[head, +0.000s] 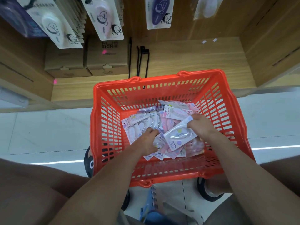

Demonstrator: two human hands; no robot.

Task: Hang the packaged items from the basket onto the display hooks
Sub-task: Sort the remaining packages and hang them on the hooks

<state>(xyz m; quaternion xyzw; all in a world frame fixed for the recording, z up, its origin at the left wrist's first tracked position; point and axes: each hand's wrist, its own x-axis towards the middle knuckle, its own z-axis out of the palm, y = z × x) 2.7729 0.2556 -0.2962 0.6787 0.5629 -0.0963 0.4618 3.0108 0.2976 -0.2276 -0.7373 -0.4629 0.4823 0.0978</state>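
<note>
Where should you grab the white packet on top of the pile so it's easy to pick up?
Pinch its flat card end, coming from above on the right. The white packet lies tilted on top of the pile in the red basket, so that thin edge is free, while the bulging clear bubble in the middle is slippery and wide. The right hand already pinches it there.
</note>
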